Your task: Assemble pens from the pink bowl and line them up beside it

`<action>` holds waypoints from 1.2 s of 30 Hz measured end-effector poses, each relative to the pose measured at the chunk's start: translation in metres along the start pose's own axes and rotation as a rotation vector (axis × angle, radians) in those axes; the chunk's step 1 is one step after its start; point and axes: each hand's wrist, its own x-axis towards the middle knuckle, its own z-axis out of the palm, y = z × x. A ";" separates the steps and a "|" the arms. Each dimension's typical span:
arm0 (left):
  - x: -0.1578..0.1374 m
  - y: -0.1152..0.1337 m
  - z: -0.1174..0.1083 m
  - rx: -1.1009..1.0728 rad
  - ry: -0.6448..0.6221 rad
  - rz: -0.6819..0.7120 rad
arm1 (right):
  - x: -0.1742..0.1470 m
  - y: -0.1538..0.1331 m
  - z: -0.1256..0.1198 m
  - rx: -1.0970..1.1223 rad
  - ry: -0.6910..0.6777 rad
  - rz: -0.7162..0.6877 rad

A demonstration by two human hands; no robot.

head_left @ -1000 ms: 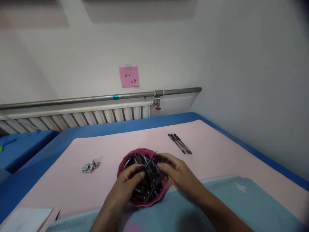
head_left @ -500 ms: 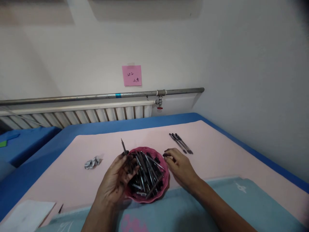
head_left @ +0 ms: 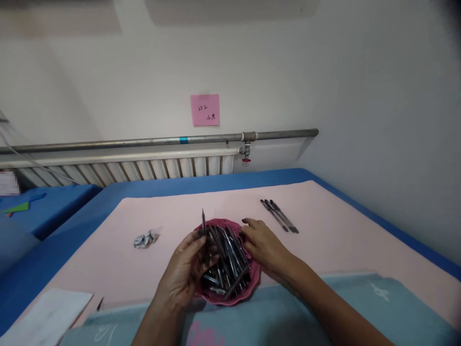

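My left hand [head_left: 190, 262] is closed around a pen [head_left: 203, 223], which it holds upright with the pointed tip up, over the left side of a pink basket [head_left: 230, 302]. The basket is full of dark, clear-barrelled pens [head_left: 234, 257] lying at many angles. At its right rim is my right hand [head_left: 261, 240], palm down and fingers apart, the index finger stretched out and the others bent down toward the pens. Their fingertips are partly hidden, and I make out nothing in them. Beyond that hand, three capped pens [head_left: 280, 216] lie side by side on the pink table cover [head_left: 342, 230].
Left of the basket lies a crumpled scrap of paper [head_left: 146, 239]. A white sheet [head_left: 46, 315] and a small dark pen part [head_left: 100, 303] are near the front left. Teal cloth [head_left: 306, 312] covers the near edge. A radiator [head_left: 173, 167] and pipe [head_left: 144, 142] run behind the table.
My left hand has turned the pen from leaning left to nearly upright. My right hand has come in from beside the basket to its rim, fingers lower. The view has shifted slightly left.
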 end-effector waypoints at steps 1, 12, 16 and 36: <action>-0.001 -0.001 0.001 0.016 -0.007 -0.009 | -0.001 0.001 0.000 0.025 0.027 -0.001; -0.005 -0.015 0.003 0.352 -0.171 -0.097 | -0.011 -0.020 -0.021 1.289 0.414 0.338; -0.007 -0.018 0.005 0.428 -0.200 -0.116 | -0.015 -0.025 -0.024 1.378 0.422 0.328; -0.008 -0.019 0.007 0.470 -0.209 -0.122 | -0.022 -0.029 -0.024 1.254 0.314 0.292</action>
